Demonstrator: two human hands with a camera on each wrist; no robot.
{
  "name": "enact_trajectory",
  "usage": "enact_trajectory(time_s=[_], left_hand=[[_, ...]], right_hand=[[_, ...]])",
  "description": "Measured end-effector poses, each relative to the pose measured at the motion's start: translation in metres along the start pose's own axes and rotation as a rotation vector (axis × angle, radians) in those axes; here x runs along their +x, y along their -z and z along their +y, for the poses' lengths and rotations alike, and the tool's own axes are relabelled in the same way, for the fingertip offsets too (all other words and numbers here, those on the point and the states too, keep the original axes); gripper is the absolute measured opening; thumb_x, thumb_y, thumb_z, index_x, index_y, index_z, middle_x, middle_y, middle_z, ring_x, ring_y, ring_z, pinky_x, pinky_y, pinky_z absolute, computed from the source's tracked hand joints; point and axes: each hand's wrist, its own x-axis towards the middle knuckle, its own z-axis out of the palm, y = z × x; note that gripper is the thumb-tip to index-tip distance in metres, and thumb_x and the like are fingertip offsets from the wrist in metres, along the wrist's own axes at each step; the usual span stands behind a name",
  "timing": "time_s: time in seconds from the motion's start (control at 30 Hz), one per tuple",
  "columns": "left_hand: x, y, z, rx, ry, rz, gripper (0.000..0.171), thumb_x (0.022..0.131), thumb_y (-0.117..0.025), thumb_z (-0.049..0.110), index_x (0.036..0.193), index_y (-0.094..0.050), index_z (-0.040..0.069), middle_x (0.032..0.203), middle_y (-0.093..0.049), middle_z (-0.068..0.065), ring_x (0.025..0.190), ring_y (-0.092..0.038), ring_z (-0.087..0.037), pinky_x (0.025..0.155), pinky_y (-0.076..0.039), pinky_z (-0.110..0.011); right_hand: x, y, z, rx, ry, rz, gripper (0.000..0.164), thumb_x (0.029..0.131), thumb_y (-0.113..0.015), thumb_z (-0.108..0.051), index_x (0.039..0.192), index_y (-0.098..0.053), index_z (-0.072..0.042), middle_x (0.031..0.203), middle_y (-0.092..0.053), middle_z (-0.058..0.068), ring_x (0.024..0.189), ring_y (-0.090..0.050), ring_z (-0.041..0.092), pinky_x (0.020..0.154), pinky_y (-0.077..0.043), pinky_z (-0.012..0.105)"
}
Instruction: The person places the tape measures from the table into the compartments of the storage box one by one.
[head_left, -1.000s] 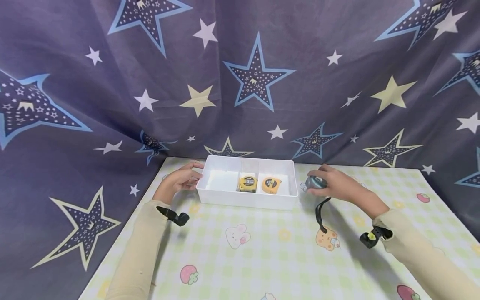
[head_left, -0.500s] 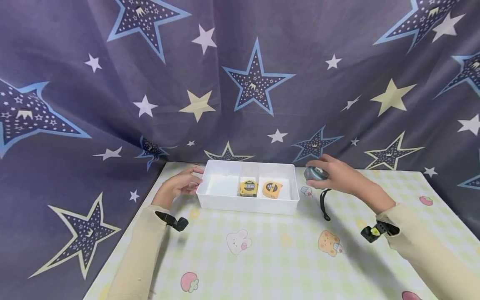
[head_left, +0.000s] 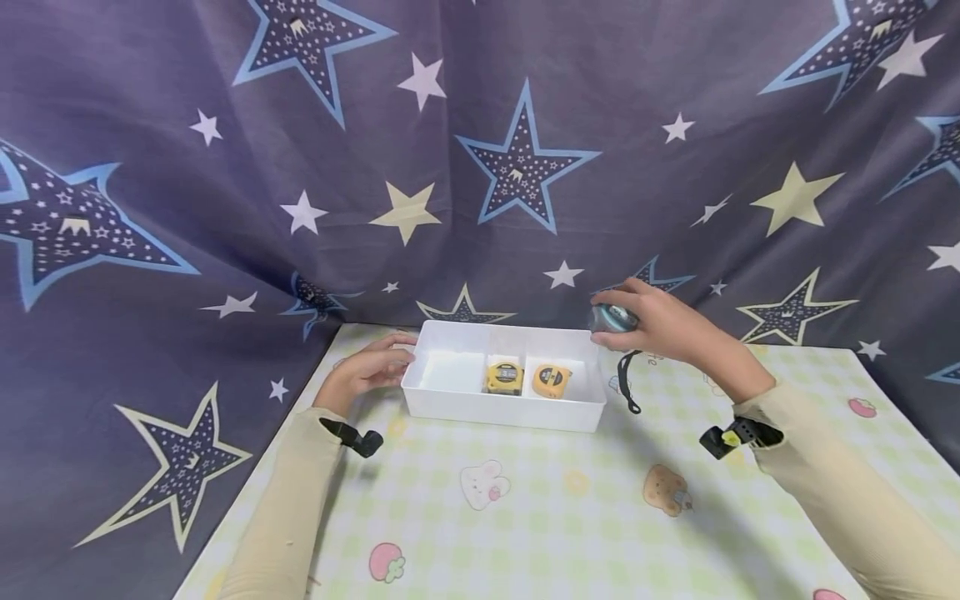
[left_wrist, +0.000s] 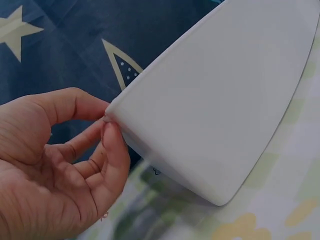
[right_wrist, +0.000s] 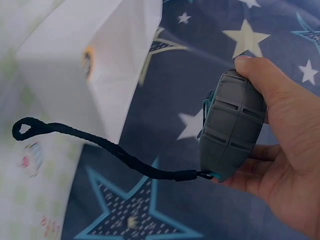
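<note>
My right hand (head_left: 663,325) grips a grey and teal tape measure (head_left: 613,318), held up just past the right end of a white divided box (head_left: 502,410). From the tape measure (right_wrist: 232,125) trails a black wrist strap (right_wrist: 125,155) with a looped end. At the box's left end is my left hand (head_left: 371,368); the left wrist view shows its fingertips pinching the rim corner of the box (left_wrist: 205,100). Inside the box, a yellow tape measure (head_left: 504,378) lies in the middle compartment and an orange-yellow one (head_left: 551,381) in the right compartment. The left compartment holds nothing.
A green-and-white checked tablecloth (head_left: 540,517) with cartoon prints covers the table. Behind the box hangs a dark star-patterned curtain (head_left: 480,267), which also runs along the left side. Black wrist cameras sit on both cuffs.
My right hand has lifted the grey tape measure and brought it left, closer to the box, its strap swinging along. The left hand stays at the box's left end. The head view has shifted slightly.
</note>
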Motion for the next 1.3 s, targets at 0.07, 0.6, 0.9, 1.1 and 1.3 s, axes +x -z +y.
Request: enact_trajectory(time_s=[0.07, 0.6, 0.9, 1.1, 1.3], left_hand=[[0.002, 0.0, -0.002, -0.019, -0.005, 0.0, 0.056, 0.097, -0.058, 0.007, 0.15, -0.039, 0.01, 0.106, -0.064, 0.003, 0.096, -0.064, -0.012, 0.083, -0.056, -0.028], [0.001, -0.001, 0.011, -0.112, 0.063, 0.027, 0.054, 0.095, -0.055, -0.001, 0.145, -0.039, 0.009, 0.101, -0.053, 0.001, 0.075, -0.054, -0.006, 0.064, -0.05, -0.017], [0.0, -0.005, 0.018, -0.03, 0.103, 0.064, 0.062, 0.095, -0.057, 0.0, 0.152, -0.035, 0.009, 0.11, -0.047, -0.004, 0.076, -0.054, -0.007, 0.06, -0.049, -0.016], [0.002, -0.008, 0.02, -0.034, 0.122, 0.074, 0.062, 0.095, -0.055, -0.004, 0.152, -0.035, 0.01, 0.098, -0.055, -0.002, 0.071, -0.057, -0.006, 0.057, -0.05, -0.015], [0.003, -0.009, 0.02, -0.044, 0.133, 0.087, 0.063, 0.094, -0.057, -0.004, 0.152, -0.036, 0.01, 0.099, -0.055, -0.003, 0.072, -0.059, -0.007, 0.058, -0.05, -0.016]], right_hand=[[0.005, 0.003, -0.007, 0.01, 0.021, 0.005, 0.056, 0.093, -0.073, -0.043, 0.139, -0.061, -0.013, 0.126, -0.058, 0.018, 0.089, -0.06, 0.023, 0.07, -0.049, 0.037], [0.056, 0.02, -0.067, 0.03, 0.147, 0.051, 0.054, 0.091, -0.076, -0.043, 0.136, -0.064, -0.016, 0.119, -0.06, 0.014, 0.084, -0.057, 0.02, 0.068, -0.049, 0.034], [0.087, 0.012, -0.086, 0.05, 0.182, 0.041, 0.054, 0.091, -0.076, -0.043, 0.136, -0.064, -0.016, 0.118, -0.059, 0.013, 0.085, -0.058, 0.021, 0.07, -0.051, 0.034], [0.103, 0.003, -0.101, 0.07, 0.2, 0.008, 0.056, 0.091, -0.075, -0.043, 0.137, -0.063, -0.014, 0.121, -0.058, 0.015, 0.087, -0.059, 0.023, 0.073, -0.053, 0.036], [0.117, -0.006, -0.115, 0.066, 0.211, -0.004, 0.057, 0.092, -0.073, -0.046, 0.139, -0.061, -0.015, 0.122, -0.058, 0.014, 0.087, -0.058, 0.022, 0.073, -0.052, 0.035]])
